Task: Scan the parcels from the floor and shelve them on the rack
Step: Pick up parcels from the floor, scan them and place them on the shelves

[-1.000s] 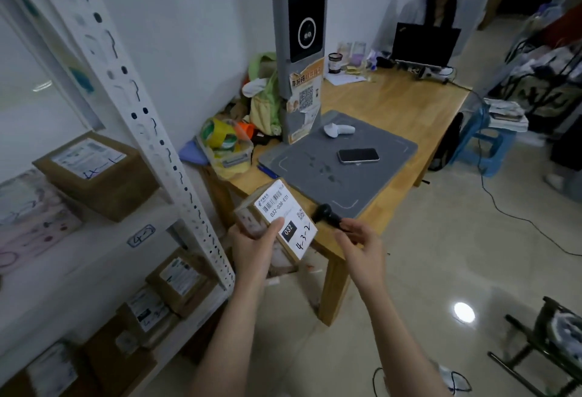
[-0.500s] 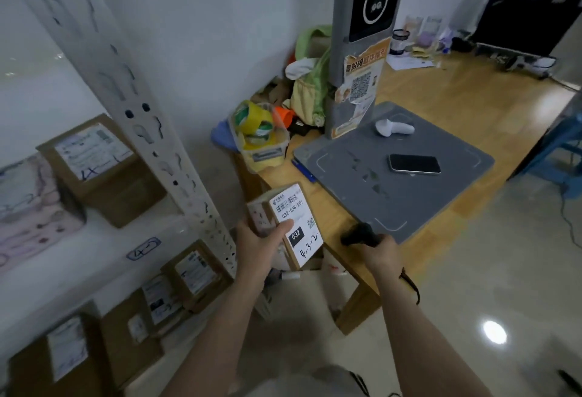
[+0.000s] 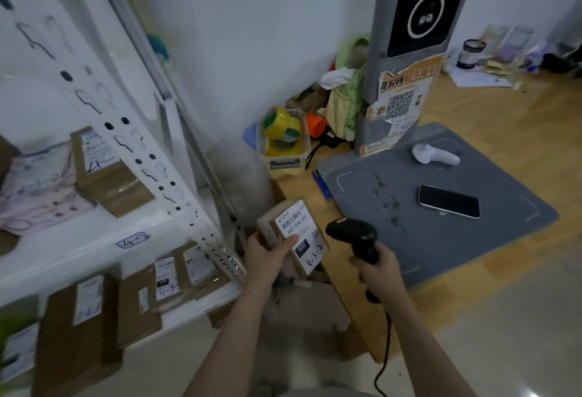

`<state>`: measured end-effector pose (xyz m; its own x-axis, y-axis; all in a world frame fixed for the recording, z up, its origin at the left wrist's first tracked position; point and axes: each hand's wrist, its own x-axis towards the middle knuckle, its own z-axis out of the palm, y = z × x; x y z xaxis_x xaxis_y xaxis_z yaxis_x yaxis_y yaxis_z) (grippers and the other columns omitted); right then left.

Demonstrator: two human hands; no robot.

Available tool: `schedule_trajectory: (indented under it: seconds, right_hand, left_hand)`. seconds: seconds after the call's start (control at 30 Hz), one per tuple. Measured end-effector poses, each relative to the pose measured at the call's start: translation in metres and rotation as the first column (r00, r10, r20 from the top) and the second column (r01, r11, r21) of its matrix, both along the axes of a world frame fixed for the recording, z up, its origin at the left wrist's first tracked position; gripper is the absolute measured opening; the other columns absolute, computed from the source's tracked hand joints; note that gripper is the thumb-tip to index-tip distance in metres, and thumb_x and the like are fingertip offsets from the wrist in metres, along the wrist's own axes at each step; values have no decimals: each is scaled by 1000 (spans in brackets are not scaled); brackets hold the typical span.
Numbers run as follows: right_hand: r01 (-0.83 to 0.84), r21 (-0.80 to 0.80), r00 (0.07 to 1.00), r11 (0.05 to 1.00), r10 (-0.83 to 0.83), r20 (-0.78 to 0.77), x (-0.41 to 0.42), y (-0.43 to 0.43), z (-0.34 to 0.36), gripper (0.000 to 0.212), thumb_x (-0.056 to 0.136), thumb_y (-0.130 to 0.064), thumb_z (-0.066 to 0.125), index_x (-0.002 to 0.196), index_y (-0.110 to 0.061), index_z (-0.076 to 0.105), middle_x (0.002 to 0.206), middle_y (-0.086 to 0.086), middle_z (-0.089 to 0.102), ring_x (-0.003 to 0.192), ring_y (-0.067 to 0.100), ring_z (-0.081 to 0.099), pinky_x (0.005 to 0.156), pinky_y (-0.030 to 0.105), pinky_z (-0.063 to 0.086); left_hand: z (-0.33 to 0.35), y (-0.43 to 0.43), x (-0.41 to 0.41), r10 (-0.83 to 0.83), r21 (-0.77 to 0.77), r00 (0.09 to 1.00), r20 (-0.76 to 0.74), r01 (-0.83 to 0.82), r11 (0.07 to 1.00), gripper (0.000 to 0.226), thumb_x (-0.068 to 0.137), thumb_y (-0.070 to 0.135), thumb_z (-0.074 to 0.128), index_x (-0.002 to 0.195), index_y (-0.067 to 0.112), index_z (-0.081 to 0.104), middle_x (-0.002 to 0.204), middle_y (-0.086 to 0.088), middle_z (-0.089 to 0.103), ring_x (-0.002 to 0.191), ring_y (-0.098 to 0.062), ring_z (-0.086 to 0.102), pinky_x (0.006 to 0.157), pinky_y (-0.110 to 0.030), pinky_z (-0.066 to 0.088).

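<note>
My left hand grips a small brown parcel whose white label faces up, with "4-3-2" handwritten on it. My right hand holds a black corded barcode scanner by its handle, the head pointing left at the parcel's label from a short distance. Both are in front of the wooden table's near corner. To the left stands the white metal rack, with several labelled brown parcels on its shelves.
On the wooden table lies a grey scanning mat with a phone and a white handheld device. A tall grey kiosk post rises behind it. A bin of tape rolls sits at the table's left end.
My right hand picked the black scanner up off the table edge and raised it toward the parcel's label. The view has swung down and left toward the rack.
</note>
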<state>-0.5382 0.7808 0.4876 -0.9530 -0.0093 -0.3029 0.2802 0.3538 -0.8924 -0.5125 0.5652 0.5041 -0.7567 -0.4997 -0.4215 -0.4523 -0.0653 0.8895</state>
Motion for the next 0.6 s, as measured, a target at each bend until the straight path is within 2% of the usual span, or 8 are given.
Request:
schedule_trajectory:
  seconds: [0.1,0.17,0.2,0.27,0.33,0.43,0.5,0.6]
  right_hand:
    - [-154,-152,988,976,153,-20,-2,6,33,25,88,1,67,96,-21,58,84,2,63,67,18,65,63,29,55]
    - [-230,-189,973,955,226,-42,-2,11,45,24,89,-1,67,101,-21,59,87,1,64,71,15,66,64,26,57]
    - [-251,-177,968,952,244,-60,-1,13,48,24,89,-3,68,101,-22,59,85,-1,63,71,13,65,63,26,56]
    - [-245,-113,968,963,235,-92,0,17,49,21,88,-7,71,97,-24,61,77,-4,63,65,9,63,62,27,54]
    - [-230,-73,969,970,221,-110,2,18,48,17,86,-12,74,90,-23,63,68,-8,62,63,8,61,63,29,51]
    - [-236,0,967,972,235,-97,3,17,41,13,85,-20,76,80,-23,64,55,-9,59,57,11,58,58,32,47]
    - [-238,40,965,970,241,-102,4,14,37,18,85,-24,75,73,-24,61,49,-13,56,50,5,53,55,30,41]
    - [-234,74,963,969,242,-119,5,10,35,20,86,-27,74,71,-24,60,50,-12,56,49,1,51,55,28,39]
  left_hand:
    - [-3,21,-1,-1,33,1000,-8,1,999,92,58,51,92,134,17,54,124,2,68,109,-14,66,87,-33,57]
    - [-4,35,0,-16,63,1000,-27,17,998,86,60,49,92,131,17,55,122,3,68,106,-10,66,77,-25,56]
    - [-4,42,0,-26,66,999,-26,28,997,90,56,54,92,129,17,57,120,4,69,104,-10,67,74,-23,56]
    - [-6,52,0,-33,47,999,-31,34,998,111,37,74,89,129,18,60,120,4,70,104,-10,69,77,-26,60]
    - [-7,57,2,-17,21,999,-38,17,1000,122,28,82,85,129,18,60,120,4,71,103,-10,69,79,-28,60]
    - [-3,59,4,-3,28,1000,-28,4,1000,102,49,63,90,132,15,56,120,4,68,99,-5,66,69,-17,53]
    - [-5,58,4,26,36,999,-24,-25,999,82,65,43,90,133,14,54,121,3,67,97,-4,63,70,-17,51]
    - [-9,58,5,34,24,998,-50,-33,999,66,73,35,88,129,17,57,122,2,67,98,-2,62,75,-19,50]
